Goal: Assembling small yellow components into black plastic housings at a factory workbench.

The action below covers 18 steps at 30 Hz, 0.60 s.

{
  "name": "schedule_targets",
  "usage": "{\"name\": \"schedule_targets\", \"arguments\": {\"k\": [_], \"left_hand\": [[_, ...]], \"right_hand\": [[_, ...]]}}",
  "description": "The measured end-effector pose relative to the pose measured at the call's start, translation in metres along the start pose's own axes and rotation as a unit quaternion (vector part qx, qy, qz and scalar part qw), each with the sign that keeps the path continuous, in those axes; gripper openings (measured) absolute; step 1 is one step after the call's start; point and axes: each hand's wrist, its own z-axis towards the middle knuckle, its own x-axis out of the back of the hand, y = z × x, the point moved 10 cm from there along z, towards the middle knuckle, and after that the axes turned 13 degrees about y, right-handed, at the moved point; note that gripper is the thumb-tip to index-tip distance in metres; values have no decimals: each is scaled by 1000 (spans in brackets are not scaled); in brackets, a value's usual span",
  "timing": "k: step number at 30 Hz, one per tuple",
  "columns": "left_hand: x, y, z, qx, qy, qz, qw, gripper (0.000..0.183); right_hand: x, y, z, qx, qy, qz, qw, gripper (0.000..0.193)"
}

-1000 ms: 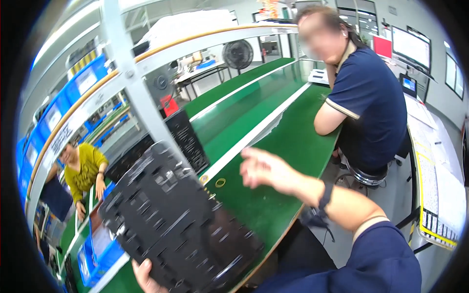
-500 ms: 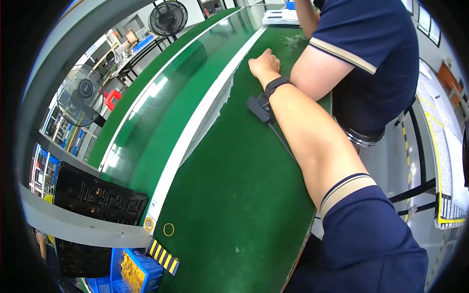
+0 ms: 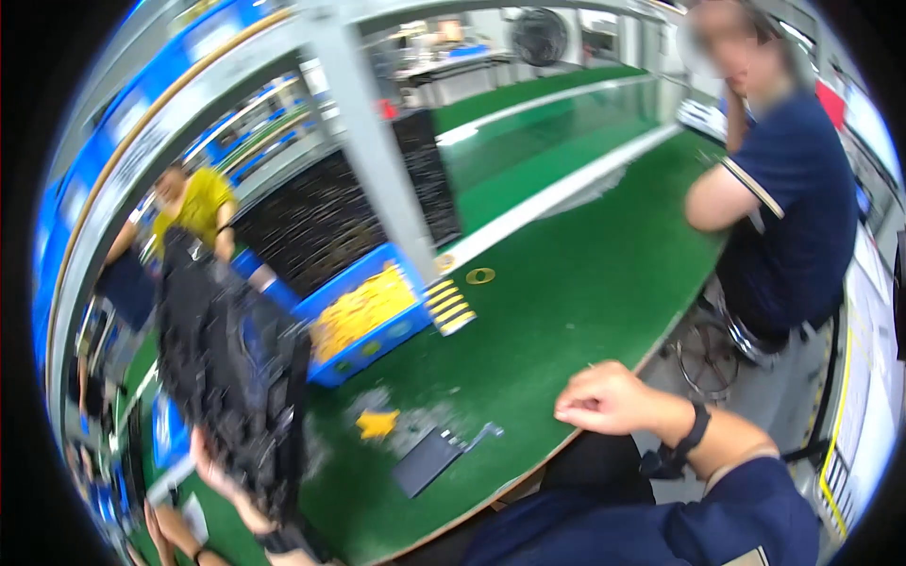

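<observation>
My left hand grips the lower end of a black moulded plastic tray, which stands tilted at the left and is blurred by motion. My right hand, loosely curled with no object visible in it, is over the near edge of the green table. A black band is around each wrist. Between my hands on the table lie a dark flat rectangular part with a short cable end and a small yellow piece.
A blue bin full of yellow pieces stands beside a grey metal post. Further black trays lean behind it. A co-worker in navy sits at the right; another in yellow is at the left. Someone's hands show at lower left.
The view has swung left and nearer. My right arm has drawn back from the far table to the near edge. My left hand has come into view with the black tray.
</observation>
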Motion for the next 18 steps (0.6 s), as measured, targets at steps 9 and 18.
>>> {"name": "schedule_targets", "arguments": {"k": [9, 18], "left_hand": [[-61, 6, -59, 276, -56, -201, 938, 26], [-46, -12, -28, 298, -66, -178, 935, 41]], "right_hand": [[-30, -38, 2, -42, -42, 10, 998, 6], [180, 130, 132, 14, 315, -391, 865, 44]]}}
